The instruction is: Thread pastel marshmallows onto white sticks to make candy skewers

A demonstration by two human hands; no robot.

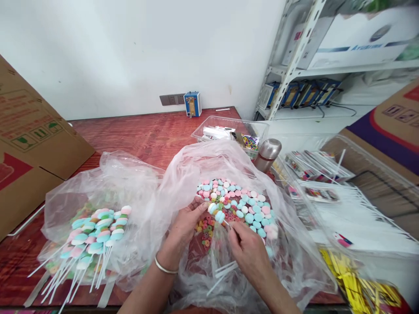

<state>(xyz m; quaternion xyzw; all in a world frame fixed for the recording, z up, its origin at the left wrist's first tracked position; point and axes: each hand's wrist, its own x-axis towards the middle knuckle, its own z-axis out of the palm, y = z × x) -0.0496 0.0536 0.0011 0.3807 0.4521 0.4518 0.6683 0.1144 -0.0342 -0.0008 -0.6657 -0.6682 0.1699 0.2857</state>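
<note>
My right hand [250,246] pinches the white stick of a candy skewer [219,216], which carries pale blue and white marshmallow discs. At the skewer's upper end my left hand [186,224] is closed, its thumb and fingertips on a white-and-blue marshmallow [212,208]. Both hands are over an open clear plastic bag [225,157]. Loose pink, white and blue marshmallow discs [257,216] lie spread at its right and back. Small coloured gummy rings [207,231] lie beneath the skewer. Several bare white sticks [225,270] rest just below my right hand.
Finished-looking marshmallow skewers [94,235] lie piled on another plastic bag at left. A cardboard box [36,131] stands beyond them. Behind the bag are a clear tray [258,126] and a steel flask [268,155]. Bins with white sticks [356,213] and yellow ties [347,279] are at right.
</note>
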